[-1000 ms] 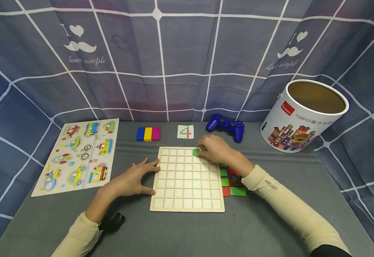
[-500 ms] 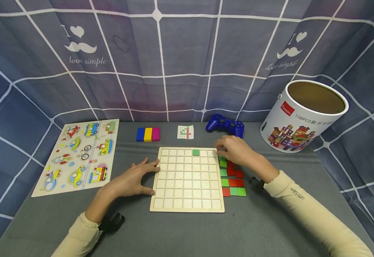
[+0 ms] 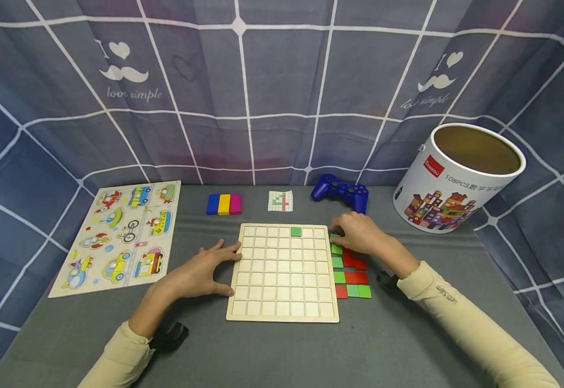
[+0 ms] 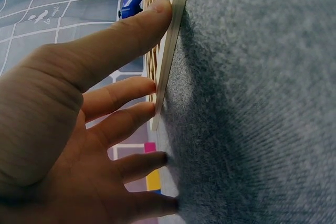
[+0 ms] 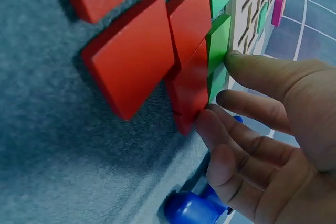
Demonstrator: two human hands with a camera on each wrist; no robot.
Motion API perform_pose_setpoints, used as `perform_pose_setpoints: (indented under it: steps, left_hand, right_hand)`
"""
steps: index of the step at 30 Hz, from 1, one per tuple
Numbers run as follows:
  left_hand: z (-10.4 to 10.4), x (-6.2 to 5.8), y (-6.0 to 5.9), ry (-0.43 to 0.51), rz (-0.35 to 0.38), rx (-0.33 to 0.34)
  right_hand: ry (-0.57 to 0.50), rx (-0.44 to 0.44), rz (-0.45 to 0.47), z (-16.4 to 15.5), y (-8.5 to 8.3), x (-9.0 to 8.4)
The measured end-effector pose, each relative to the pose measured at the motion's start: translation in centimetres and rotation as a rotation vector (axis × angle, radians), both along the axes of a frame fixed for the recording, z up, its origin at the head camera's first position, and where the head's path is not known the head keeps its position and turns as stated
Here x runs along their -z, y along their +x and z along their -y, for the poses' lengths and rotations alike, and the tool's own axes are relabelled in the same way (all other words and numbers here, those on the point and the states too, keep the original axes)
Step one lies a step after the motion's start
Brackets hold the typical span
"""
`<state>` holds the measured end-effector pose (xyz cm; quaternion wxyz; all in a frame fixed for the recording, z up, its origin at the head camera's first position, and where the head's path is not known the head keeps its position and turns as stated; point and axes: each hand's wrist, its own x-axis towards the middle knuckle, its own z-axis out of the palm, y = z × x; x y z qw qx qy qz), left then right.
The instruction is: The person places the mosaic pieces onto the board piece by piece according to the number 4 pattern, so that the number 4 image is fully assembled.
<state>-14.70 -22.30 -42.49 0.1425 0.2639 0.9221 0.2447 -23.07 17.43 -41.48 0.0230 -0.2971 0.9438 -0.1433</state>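
left hand (image 3: pixel 201 271), spread, touches pale wooden grid board (image 3: pixel 283 277) at left; right hand (image 3: pixel 361 233), grasp unclear, at green square tiles (image 5: pixel 218 40) right

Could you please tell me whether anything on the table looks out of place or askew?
Yes, slightly: among the loose tiles beside the wooden board, one red tile sits at an angle, out of line with the two red tiles next to it. I see nothing spilled or damaged.
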Motion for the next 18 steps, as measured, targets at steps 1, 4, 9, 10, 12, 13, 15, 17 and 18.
perform_pose_setpoints:
  steps: [1, 4, 9, 10, 12, 13, 15, 17, 18]
  left_hand:
    - [0.00, 0.03, 0.01, 0.001, 0.002, 0.000]
    - [0.04, 0.02, 0.07, 0.001, 0.013, -0.002]
    - [0.15, -0.11, 0.11, 0.013, 0.014, 0.007]
    - [0.13, -0.12, 0.10, 0.015, 0.011, 0.012]
    - [0.07, -0.13, 0.09, 0.016, 0.008, 0.016]
    - [0.06, -0.14, 0.09, 0.016, 0.008, 0.015]
    - [0.05, -0.14, 0.10, 0.015, 0.011, 0.014]
    - [0.07, -0.15, 0.10, 0.014, 0.011, 0.013]
    - [0.09, -0.16, 0.11, 0.013, 0.012, 0.013]
  right_hand:
    - [0.007, 0.003, 0.003, 0.09, -0.11, 0.07]
    - [0.020, 0.006, 0.012, 0.29, -0.42, 0.13]
    - [0.038, 0.007, 0.005, 0.49, -1.01, 0.16]
    - [0.043, 0.007, 0.000, 0.48, -1.05, 0.17]
    - [0.049, 0.004, -0.007, 0.44, -1.05, 0.17]
    - [0.049, 0.003, -0.009, 0.40, -1.01, 0.18]
    - [0.048, -0.004, -0.011, 0.33, -0.93, 0.24]
    - [0.046, -0.006, -0.015, 0.27, -0.85, 0.22]
    - [0.046, -0.002, -0.021, 0.26, -0.83, 0.23]
